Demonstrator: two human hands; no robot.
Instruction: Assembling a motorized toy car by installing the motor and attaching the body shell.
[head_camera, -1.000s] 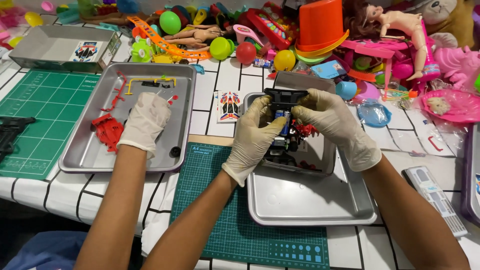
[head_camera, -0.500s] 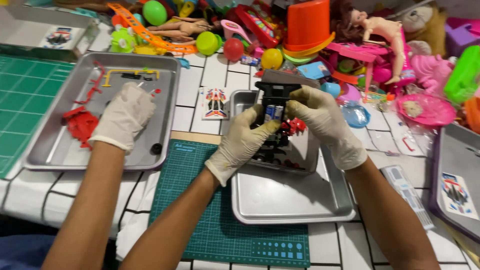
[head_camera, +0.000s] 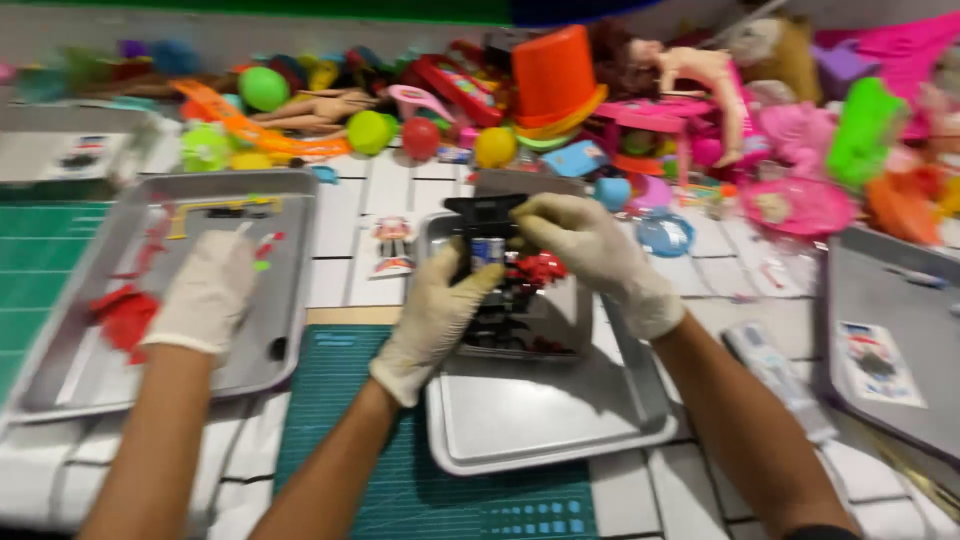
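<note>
White tiled desk (head_camera: 350, 215), green cutting mat (head_camera: 400, 480) at the near edge, heap of bright plastic toys (head_camera: 600, 110) along the far side. Central metal tray (head_camera: 540, 420), smooth and grey; above it a black toy vehicle (head_camera: 500, 270) with red parts, gripped on both sides by the gloved left hand (head_camera: 435, 320) and right hand (head_camera: 590, 250). Small picture card (head_camera: 393, 245) flat on the tiles beside it. A third gloved hand (head_camera: 205, 295), a co-worker's, rests in the left tray (head_camera: 290, 200) near red pieces (head_camera: 125, 315).
</note>
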